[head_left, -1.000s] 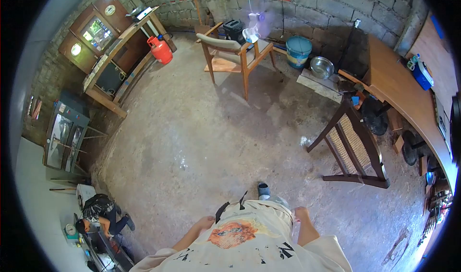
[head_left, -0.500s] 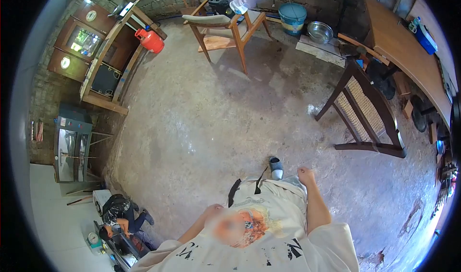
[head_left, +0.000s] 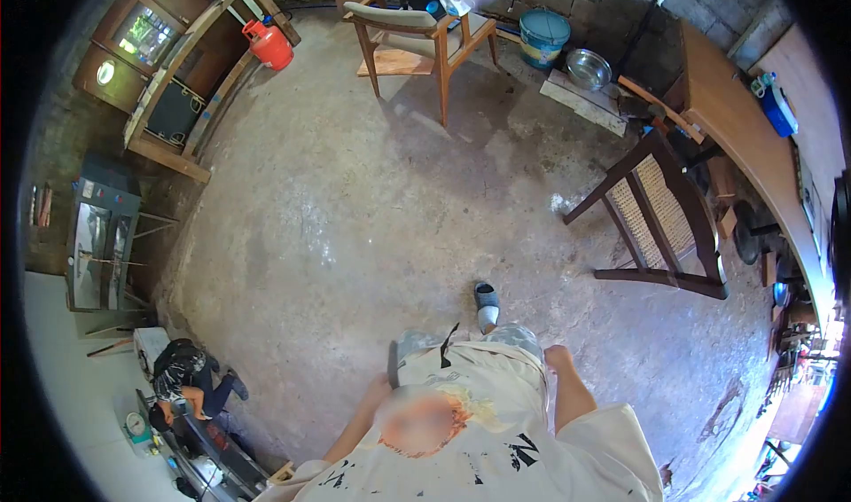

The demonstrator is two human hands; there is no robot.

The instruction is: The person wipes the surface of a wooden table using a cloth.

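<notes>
The left hand [head_left: 379,385] and right hand [head_left: 559,358] are hanging beside the pale shirt [head_left: 496,431] — whether either is closing or gripping anything, I cannot tell

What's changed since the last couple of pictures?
The view has shifted, with the furniture now higher in the picture than a second ago. The right hand, further forward half a second ago, has drawn back beside the shirt. Neither it nor the left hand visibly took or released anything. The cane-backed chair and armchair stayed put.
</notes>
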